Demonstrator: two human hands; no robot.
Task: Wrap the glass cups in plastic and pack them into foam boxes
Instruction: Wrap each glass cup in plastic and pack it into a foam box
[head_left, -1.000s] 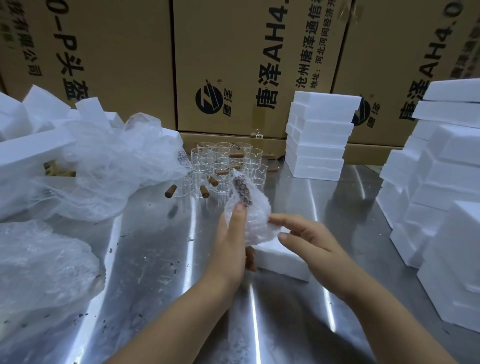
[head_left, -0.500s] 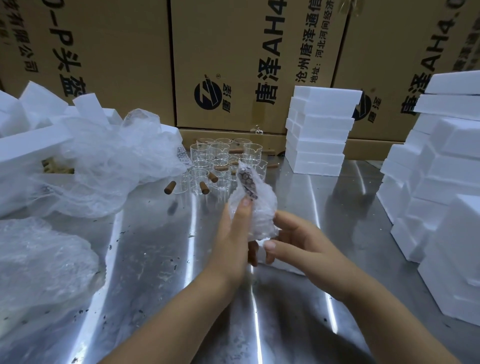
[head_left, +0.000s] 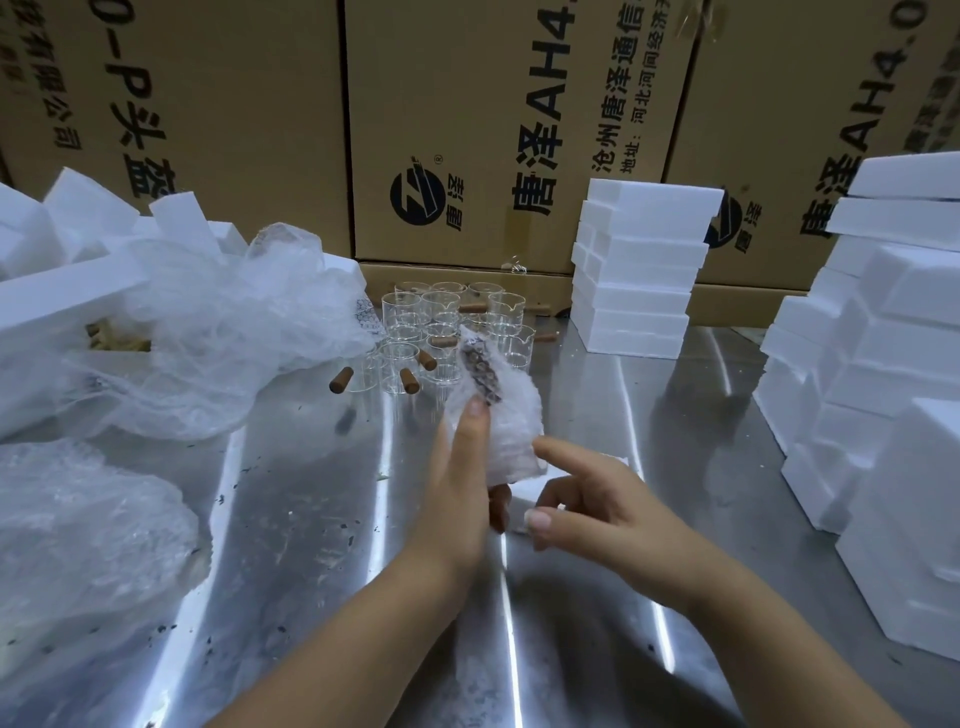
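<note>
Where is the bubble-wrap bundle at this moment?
In the head view the bubble-wrap bundle is near the centre, held by the left hand above the metal table, in front of the bare glass cups, the right hand close on its right.

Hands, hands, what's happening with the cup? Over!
Left hand holds plastic-wrapped cup. Right hand open, index finger touching the wrap. Nothing in the way.

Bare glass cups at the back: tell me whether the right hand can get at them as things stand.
Probably yes. The right hand only touches the wrapped bundle that the left hand holds in front of the glass cups; bare table right of the bundle leaves a way round.
</note>
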